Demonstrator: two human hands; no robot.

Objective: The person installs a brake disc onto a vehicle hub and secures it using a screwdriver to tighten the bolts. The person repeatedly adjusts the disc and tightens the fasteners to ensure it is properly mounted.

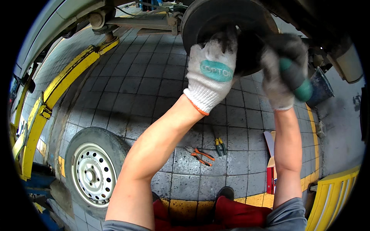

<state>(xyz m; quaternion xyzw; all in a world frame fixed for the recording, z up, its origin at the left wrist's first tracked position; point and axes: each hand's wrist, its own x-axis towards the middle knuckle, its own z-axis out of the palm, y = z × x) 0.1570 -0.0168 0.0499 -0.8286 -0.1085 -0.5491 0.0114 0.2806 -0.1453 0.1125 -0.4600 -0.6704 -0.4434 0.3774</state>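
Clutching a dark-and-teal handled tool (pixel 302 90) at the upper right of the head view, my only view, the gloved right hand (pixel 274 77) works in a motion blur beside a dark round drum (pixel 210 17) under a raised vehicle. The handle's long axis slants from upper left to lower right, its teal butt aimed down toward a dark bucket (pixel 320 86); I cannot make out the other end. The right fingers look wrapped around the handle. The gloved left hand (pixel 214 63) has its blackened fingertips at the drum's face, which is turned broadly toward me; I cannot tell whether they pinch anything.

A teal oval with pale lettering marks the back of the left glove; I see no other legible label. On grey tiles below, orange-handled pliers (pixel 204 154) point their nose up and left, and a second hand tool (pixel 222 146) has its yellow-and-dark handles toward me. A wheel (pixel 90 174) lies to the left.
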